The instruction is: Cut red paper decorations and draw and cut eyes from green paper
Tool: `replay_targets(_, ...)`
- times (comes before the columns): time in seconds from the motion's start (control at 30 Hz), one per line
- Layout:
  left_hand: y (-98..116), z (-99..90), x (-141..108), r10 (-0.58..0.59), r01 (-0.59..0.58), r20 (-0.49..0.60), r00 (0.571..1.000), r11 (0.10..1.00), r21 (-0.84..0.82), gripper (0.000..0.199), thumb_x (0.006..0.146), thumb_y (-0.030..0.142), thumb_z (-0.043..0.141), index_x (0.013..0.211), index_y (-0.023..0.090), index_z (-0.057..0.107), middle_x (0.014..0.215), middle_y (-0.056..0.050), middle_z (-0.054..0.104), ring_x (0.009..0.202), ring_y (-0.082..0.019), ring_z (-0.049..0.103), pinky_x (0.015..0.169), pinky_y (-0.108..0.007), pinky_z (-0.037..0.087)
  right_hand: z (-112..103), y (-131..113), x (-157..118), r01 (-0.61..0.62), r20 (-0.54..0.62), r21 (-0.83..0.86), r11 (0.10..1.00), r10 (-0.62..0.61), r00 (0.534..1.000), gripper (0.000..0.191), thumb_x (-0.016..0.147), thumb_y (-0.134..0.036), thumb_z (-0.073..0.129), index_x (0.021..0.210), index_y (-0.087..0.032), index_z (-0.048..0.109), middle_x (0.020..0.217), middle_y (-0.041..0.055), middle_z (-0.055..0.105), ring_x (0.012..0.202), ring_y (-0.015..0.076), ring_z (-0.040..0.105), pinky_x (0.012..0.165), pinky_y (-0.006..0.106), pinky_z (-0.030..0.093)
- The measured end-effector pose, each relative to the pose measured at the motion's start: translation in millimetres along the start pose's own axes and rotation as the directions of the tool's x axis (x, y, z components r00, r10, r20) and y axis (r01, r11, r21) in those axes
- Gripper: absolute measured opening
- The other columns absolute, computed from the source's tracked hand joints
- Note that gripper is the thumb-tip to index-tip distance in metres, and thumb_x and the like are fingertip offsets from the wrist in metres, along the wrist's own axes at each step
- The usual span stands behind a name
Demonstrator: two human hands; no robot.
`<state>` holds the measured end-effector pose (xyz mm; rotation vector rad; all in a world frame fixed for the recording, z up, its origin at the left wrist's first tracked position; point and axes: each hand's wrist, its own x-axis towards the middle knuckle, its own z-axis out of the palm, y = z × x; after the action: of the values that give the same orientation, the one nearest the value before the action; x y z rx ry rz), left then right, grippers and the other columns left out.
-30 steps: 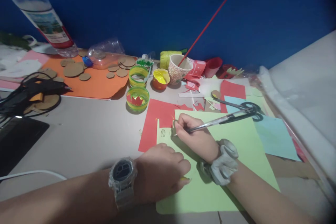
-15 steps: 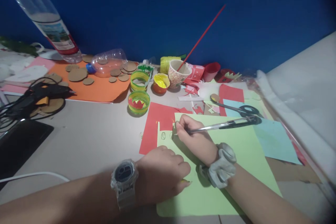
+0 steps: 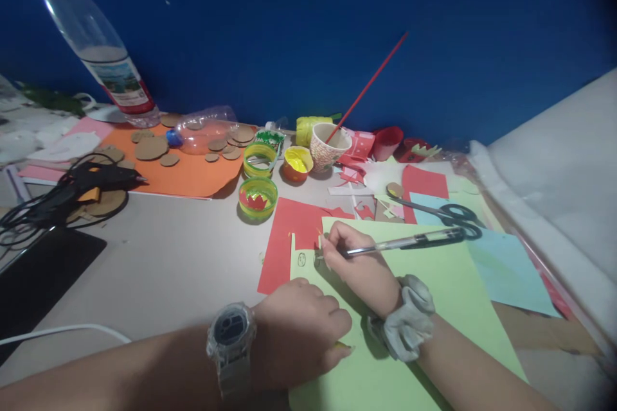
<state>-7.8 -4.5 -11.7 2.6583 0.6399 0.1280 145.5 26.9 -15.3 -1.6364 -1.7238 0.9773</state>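
My right hand [image 3: 359, 263] is closed round a black pen [image 3: 409, 242], its tip on the light green paper [image 3: 448, 308]. Small round drawn shapes [image 3: 301, 259] show near that paper's notched top left edge. Partly under this corner lies a red sheet [image 3: 276, 262]. My left hand [image 3: 303, 331], with a watch on the wrist, rests curled on the green paper. Something small and yellow shows by its thumb; I cannot make out what it is.
Black scissors [image 3: 453, 213] lie on paper scraps at the right. Behind are a white cup [image 3: 328, 149] with a red stick, ring-like tubs [image 3: 258, 199] and cardboard discs [image 3: 151, 148]. At left are a glue gun [image 3: 101, 176], a tall bottle [image 3: 120, 83] and a black device [image 3: 53, 276].
The whole view has shifted, so things appear slightly lower and the bottle's red cap now shows. Both hands keep nearly the same pose on the paper.
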Motion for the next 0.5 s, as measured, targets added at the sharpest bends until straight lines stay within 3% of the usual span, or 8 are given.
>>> replay_targets(0.5, 0.0, -2.6, 0.6, -0.003, 0.003, 0.021, 1.000, 1.000, 0.005, 0.023, 0.086, 0.039, 0.053, 0.076, 0.018, 0.051, 0.076, -0.001, 0.061, 0.069, -0.019, 0.056, 0.064, -0.033, 0.043, -2.0, 2.0, 0.8, 0.020, 0.055, 0.002, 1.000, -0.020, 0.998, 0.026, 0.086, -0.030, 0.048, 0.064, -0.021, 0.036, 0.057, -0.0060, 0.041, 0.052, 0.0101, 0.038, 0.051, 0.023, 0.033)
